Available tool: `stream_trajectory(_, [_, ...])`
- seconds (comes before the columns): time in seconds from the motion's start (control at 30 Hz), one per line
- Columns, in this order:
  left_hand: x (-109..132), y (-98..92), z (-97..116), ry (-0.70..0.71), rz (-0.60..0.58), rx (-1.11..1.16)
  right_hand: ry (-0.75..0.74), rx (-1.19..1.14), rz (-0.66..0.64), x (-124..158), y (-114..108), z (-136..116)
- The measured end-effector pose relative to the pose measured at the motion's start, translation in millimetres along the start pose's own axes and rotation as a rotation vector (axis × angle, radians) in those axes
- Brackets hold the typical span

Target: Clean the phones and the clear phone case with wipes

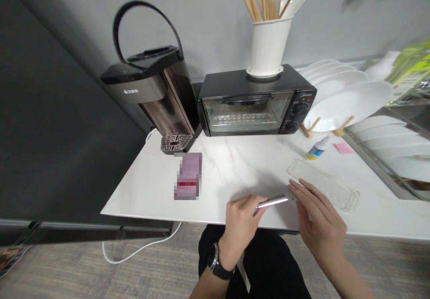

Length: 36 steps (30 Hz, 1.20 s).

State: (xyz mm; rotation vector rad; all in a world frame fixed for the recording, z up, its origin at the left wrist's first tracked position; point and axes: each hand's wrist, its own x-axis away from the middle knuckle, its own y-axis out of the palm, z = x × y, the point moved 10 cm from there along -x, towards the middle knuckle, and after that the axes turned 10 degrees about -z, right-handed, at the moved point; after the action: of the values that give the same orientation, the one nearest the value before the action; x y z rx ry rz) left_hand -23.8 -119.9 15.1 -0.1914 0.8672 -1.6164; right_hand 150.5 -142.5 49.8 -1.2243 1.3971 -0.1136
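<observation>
A thin smartphone with a silver edge is seen nearly side-on, low over the front of the white table. My left hand, wearing a black watch on its wrist, is closed around the phone's left end. At the other end, my right hand has its fingers together, pinching the phone's edge; its thumb is mostly hidden. Just beyond the right hand lies a clear phone case, partly covered by the fingers. A small white spray bottle with a blue and yellow label lies behind the case.
A pixelated purple rectangle is on the table's left. Behind stand a water dispenser and a black toaster oven bearing a white utensil holder. White plates, a pink sticky note and a sink are right.
</observation>
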Motion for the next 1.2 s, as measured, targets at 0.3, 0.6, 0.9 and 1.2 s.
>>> stream_trajectory(0.3, [-5, 4.6, -10, -0.032, -0.046, -0.076, -0.235, -0.044, -0.123, -3, 44, -82])
stream_trajectory(0.6, [-4, 6.9, 0, 0.013, -0.070, -0.156, -0.275, 0.007, -0.234, 4, 34, -35])
stream_trajectory(0.9, [-4, 3.6, 3, 0.061, -0.065, 0.013, -0.069, -0.041, -0.154, 4, 19, 18])
stream_trajectory(1.2, [-3, 8.7, 1, 0.042, -0.116, 0.011, 0.129, -0.027, 0.026, 19, 22, -9])
